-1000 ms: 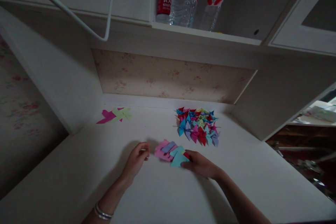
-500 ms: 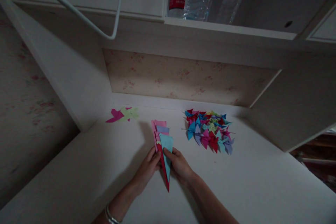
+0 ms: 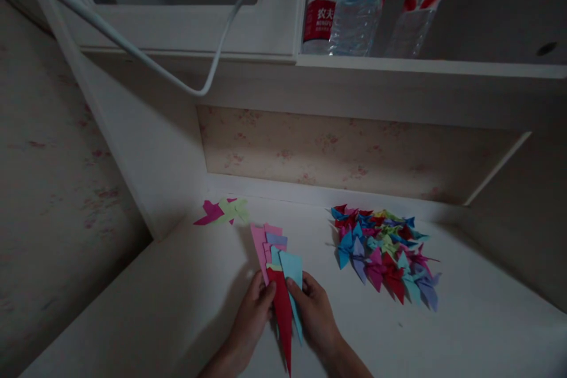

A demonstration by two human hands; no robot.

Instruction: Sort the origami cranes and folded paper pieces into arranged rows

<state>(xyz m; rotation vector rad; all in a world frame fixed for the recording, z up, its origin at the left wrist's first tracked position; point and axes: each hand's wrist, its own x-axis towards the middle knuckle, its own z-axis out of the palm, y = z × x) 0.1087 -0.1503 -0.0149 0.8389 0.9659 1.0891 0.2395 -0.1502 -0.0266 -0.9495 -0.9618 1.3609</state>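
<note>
So the left hand [image 3: 252,316] has its thumb pressed down by the left edge of the red strip [image 3: 282,310], fingers tucked behind, clamped on the bunch [image 3: 259,245] of folded papers. The right hand [image 3: 319,316] is pinching the bunch's right side, thumb flat on the blue strip [image 3: 293,269], fingers curled round behind it.

The bunch sits right between the two hands, roughly midway, so neither is really nearer. Its long axis runs away from the person: wide ends fanned out at the far end, narrow tips pointing back toward the body. The blue strip is splayed a bit right of the red strip, with the red strip's tip reaching furthest back. Purple strip [image 3: 277,240] and some pink ones poke out past the far end. Can't tell how many layers there are.

Pose-wise, both forearms come in from the near edge and angle inward, hands close together but not obviously touching, thumbs on top. Looks like the bunch is held above the desk [image 3: 146,313], though the height's hard to judge.

Further out, the magenta paper [image 3: 210,212] and green paper [image 3: 234,209] lie overlapping, far left. Over to the right there's a crowd of colourful folded cranes [image 3: 392,274], well apart from the right hand. Bottles [image 3: 354,20] are up on the shelf [image 3: 425,68].
</note>
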